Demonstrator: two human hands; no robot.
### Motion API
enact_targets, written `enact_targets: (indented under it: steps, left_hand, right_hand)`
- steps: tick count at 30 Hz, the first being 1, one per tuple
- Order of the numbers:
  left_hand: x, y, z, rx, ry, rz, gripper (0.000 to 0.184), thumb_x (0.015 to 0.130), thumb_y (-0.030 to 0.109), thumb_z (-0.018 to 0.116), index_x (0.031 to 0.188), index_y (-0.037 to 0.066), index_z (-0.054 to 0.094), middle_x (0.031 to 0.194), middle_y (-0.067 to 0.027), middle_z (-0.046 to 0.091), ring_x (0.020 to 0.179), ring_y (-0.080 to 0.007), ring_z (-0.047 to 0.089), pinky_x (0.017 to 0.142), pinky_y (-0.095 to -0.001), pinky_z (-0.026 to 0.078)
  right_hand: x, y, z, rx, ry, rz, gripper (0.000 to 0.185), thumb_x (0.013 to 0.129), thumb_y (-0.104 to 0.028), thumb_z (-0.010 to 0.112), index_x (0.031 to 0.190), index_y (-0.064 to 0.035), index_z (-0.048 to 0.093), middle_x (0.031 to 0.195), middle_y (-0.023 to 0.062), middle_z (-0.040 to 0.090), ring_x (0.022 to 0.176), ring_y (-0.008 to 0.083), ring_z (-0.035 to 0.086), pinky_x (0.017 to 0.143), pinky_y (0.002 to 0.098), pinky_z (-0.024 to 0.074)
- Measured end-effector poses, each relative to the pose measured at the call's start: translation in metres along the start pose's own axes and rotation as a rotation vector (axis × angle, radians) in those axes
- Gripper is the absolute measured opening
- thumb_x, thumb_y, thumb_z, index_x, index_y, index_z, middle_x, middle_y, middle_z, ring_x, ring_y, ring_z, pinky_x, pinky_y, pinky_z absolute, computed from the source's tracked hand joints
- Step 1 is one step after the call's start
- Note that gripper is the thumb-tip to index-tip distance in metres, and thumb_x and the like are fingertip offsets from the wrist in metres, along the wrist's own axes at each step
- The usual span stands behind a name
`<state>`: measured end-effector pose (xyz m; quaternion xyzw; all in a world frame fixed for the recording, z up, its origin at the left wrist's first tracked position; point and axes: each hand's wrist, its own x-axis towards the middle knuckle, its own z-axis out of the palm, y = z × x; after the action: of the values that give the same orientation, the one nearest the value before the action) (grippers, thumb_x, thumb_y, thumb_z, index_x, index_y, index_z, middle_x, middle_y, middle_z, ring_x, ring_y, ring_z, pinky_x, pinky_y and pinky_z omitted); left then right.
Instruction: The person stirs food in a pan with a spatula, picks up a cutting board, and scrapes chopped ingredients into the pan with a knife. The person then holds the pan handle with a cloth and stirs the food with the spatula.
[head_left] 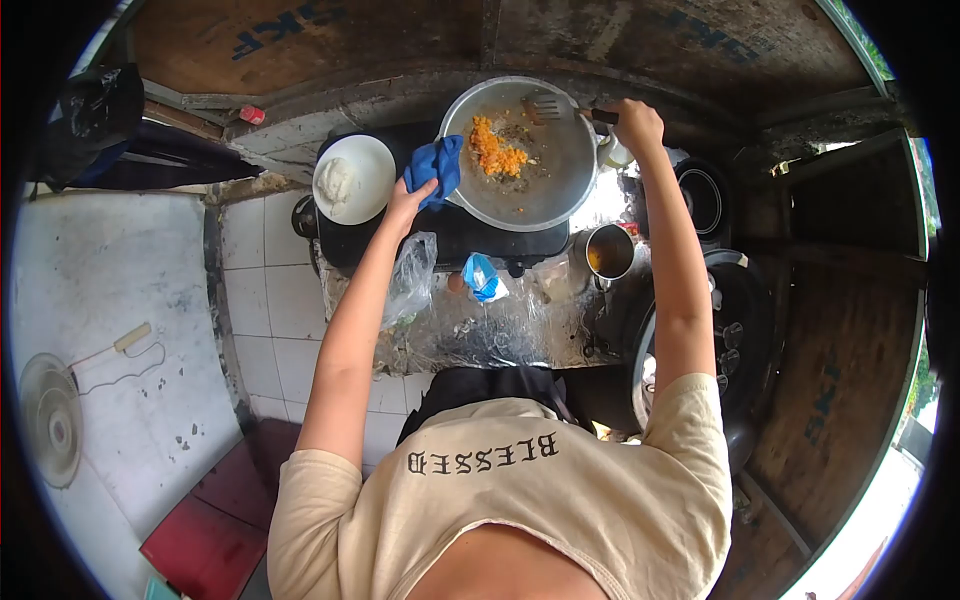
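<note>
A wide metal pan [560,185] sits on the black stove [480,235], with crumbled orange-yellow food [492,148], perhaps scrambled egg, in its left half. My left hand [408,203] is closed on a folded blue cloth [434,170] at the pan's left rim; the cloth hides the part of the rim behind it. In my right hand [637,127] is the dark handle of a slotted spatula [546,108], its metal head inside the pan near the far right wall. A white bowl of rice [338,184] stands left of the blue cloth.
A metal mug [610,252] with yellow residue stands right of the stove. Nearer me lie an opened blue-and-white packet [484,277] and a clear plastic bag [410,275]. At the right is a large dark basin [745,330] with glasses. A wooden wall [400,50] rises behind the stove.
</note>
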<state>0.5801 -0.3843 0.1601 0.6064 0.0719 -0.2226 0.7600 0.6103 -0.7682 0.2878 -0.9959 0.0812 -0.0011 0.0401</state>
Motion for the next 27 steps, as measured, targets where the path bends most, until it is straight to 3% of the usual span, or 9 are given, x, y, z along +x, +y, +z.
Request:
enact_targets:
  steps: [7,9,12,16,20,23,25,27]
  left_hand:
    - [-0.001,0.007,0.001,0.01,-0.034,-0.011,0.046,0.079,0.01,0.063,0.119,0.0,0.043,0.111,-0.0072,0.052,0.101,-0.0162,0.051,0.088,-0.0292,0.04]
    - [0.001,0.008,-0.002,0.012,-0.059,-0.022,0.046,0.079,0.009,0.062,0.12,0.0,0.042,0.111,-0.007,0.052,0.101,-0.0163,0.051,0.088,-0.0293,0.04]
    - [0.001,0.006,0.0,0.012,-0.061,-0.037,0.046,0.08,0.009,0.062,0.12,0.0,0.042,0.111,-0.0068,0.052,0.102,-0.0164,0.051,0.088,-0.0293,0.04]
    - [-0.003,0.008,0.002,0.007,-0.034,-0.034,0.046,0.08,0.008,0.062,0.12,0.0,0.042,0.11,-0.0068,0.053,0.1,-0.0167,0.052,0.087,-0.0297,0.041]
    - [0.001,0.004,-0.001,0.008,-0.065,-0.03,0.051,0.08,0.014,0.063,0.123,0.002,0.039,0.113,-0.0081,0.051,0.104,-0.0185,0.051,0.089,-0.0315,0.041]
    - [-0.003,0.001,0.003,-0.02,-0.03,-0.019,0.049,0.078,0.014,0.066,0.12,0.0,0.043,0.11,-0.0077,0.053,0.1,-0.0175,0.053,0.086,-0.0299,0.042]
    - [-0.001,-0.006,0.002,-0.017,-0.001,-0.013,0.05,0.078,0.015,0.066,0.12,0.0,0.043,0.11,-0.0079,0.053,0.1,-0.0176,0.053,0.086,-0.0298,0.042]
    - [-0.003,-0.006,0.002,-0.008,-0.007,-0.03,0.05,0.077,0.015,0.066,0.12,0.0,0.043,0.111,-0.0083,0.053,0.1,-0.0176,0.053,0.087,-0.0299,0.042]
  right_hand:
    - [0.078,-0.056,0.033,-0.064,-0.094,-0.365,0.033,0.075,-0.01,0.052,0.091,-0.0348,0.066,0.087,0.0018,0.065,0.086,0.0222,0.061,0.07,0.0328,0.0481]
    - [0.081,-0.074,0.031,-0.152,-0.094,-0.593,0.025,0.074,-0.014,0.055,0.087,-0.0317,0.067,0.085,0.001,0.065,0.083,0.0216,0.062,0.066,0.0319,0.0472]
    - [0.078,-0.085,0.016,-0.231,-0.091,-0.719,0.015,0.071,-0.018,0.058,0.079,-0.0266,0.068,0.081,0.001,0.066,0.079,0.0207,0.062,0.062,0.0318,0.0465]
    - [0.068,-0.055,-0.018,-0.273,0.08,-0.653,0.009,0.069,-0.015,0.058,0.071,-0.0178,0.067,0.075,0.003,0.065,0.075,0.0216,0.063,0.059,0.0345,0.0476]
    - [0.031,-0.043,-0.006,-0.216,0.164,-0.392,0.012,0.071,-0.011,0.054,0.072,-0.0084,0.066,0.085,0.0112,0.062,0.075,0.0258,0.063,0.058,0.0368,0.0484]
    - [-0.019,-0.052,0.023,-0.098,0.154,-0.311,0.015,0.072,-0.01,0.05,0.072,-0.0076,0.065,0.09,0.0122,0.059,0.072,0.0283,0.062,0.06,0.0396,0.0477]
    - [-0.051,-0.045,0.038,0.001,0.127,-0.358,0.018,0.072,-0.009,0.049,0.077,-0.0122,0.066,0.089,0.0109,0.058,0.073,0.0288,0.061,0.061,0.0388,0.0479]
    - [-0.076,-0.038,0.023,0.038,0.028,-0.21,0.021,0.071,-0.007,0.051,0.084,-0.0137,0.066,0.091,0.0112,0.059,0.077,0.0295,0.061,0.064,0.0389,0.0487]
